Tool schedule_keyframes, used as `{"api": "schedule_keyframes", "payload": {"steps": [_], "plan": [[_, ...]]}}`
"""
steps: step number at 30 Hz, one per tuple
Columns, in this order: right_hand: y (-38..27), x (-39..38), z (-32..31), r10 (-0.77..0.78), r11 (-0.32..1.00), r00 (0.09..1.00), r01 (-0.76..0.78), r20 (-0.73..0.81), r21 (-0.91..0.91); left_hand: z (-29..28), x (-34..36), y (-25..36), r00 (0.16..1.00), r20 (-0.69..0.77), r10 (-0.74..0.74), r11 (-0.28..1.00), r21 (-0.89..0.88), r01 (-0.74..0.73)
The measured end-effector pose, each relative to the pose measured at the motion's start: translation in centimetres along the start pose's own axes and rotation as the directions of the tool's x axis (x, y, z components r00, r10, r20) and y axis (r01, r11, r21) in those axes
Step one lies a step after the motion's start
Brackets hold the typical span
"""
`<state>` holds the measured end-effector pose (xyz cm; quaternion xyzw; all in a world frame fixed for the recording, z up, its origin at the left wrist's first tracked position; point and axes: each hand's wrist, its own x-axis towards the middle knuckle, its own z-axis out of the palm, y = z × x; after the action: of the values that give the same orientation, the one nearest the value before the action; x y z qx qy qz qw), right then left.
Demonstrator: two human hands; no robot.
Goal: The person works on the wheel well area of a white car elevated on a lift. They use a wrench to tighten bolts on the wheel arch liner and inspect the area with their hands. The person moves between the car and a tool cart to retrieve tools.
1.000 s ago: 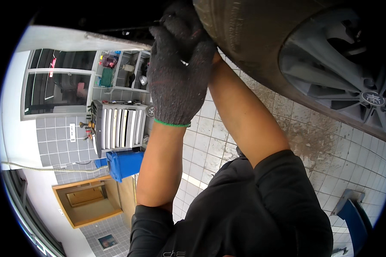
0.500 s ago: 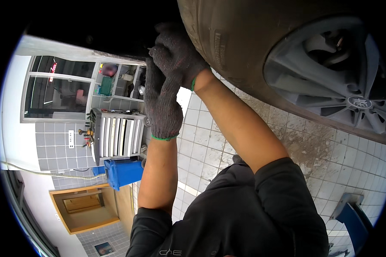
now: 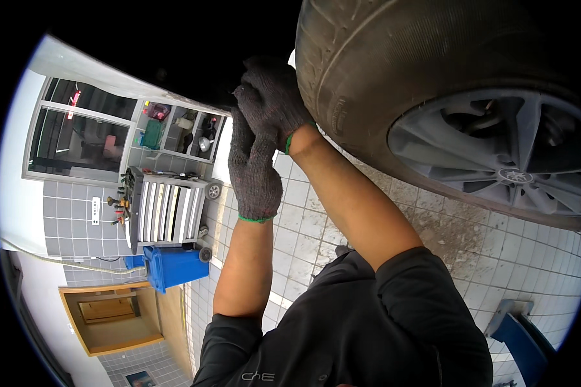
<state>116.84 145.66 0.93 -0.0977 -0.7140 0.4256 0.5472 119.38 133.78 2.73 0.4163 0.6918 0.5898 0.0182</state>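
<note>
Both my hands wear dark grey knitted gloves with green cuffs and are raised close together at the dark underside of a vehicle. My right hand [image 3: 274, 97] is beside the tyre tread, its fingers curled and their tips lost in shadow. Just below it, my left hand [image 3: 257, 180] reaches upward with fingers together and the thumb against the right hand. Whatever they grip is too dark to make out. To their right hangs the big black tyre [image 3: 361, 71] on a grey spoked alloy wheel [image 3: 478, 151].
Left stands a tool cabinet [image 3: 168, 209] on castors, with a blue wheeled bin [image 3: 174, 267] beside it. Shelves [image 3: 177, 132] and a window [image 3: 84, 129] are behind. A blue lift arm [image 3: 526, 338] lies lower right; dirt [image 3: 448, 235] covers floor tiles under the wheel.
The view has shifted, so tyre and wheel sit lower and more of the tread shows. My hands stay together beside the tyre, slightly lower in the picture, in nearly the same pose.
</note>
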Motion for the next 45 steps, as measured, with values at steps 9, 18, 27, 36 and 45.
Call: {"api": "schedule_keyframes", "payload": {"steps": [9,18,27,36,45], "plan": [[-1.3,0.4,-0.2,0.120,0.992,0.990,-0.116,-0.074,0.052,-1.1,-0.2,-0.3,0.966,0.134,0.222,0.903,0.345,-0.256],[1.2,-2.4,1.6,0.256,0.967,0.944,-0.250,-0.210,0.056,1.3,1.7,4.6,0.987,0.153,-0.040,0.845,0.533,-0.048],[-1.2,-3.5,-0.1,-0.117,0.195,0.993,0.040,-0.017,0.980,0.8,2.4,2.3,0.941,0.226,0.253,0.748,0.571,-0.338],[3.3,-3.2,3.7,0.180,0.854,0.963,-0.052,-0.200,0.518,1.2,1.1,1.2,0.963,0.207,0.170,0.866,0.435,-0.247],[-1.3,-1.3,0.1,0.078,0.959,0.988,-0.039,-0.130,0.281,-1.5,-0.9,-1.3,0.956,0.240,-0.169,0.877,-0.406,0.257]]}}
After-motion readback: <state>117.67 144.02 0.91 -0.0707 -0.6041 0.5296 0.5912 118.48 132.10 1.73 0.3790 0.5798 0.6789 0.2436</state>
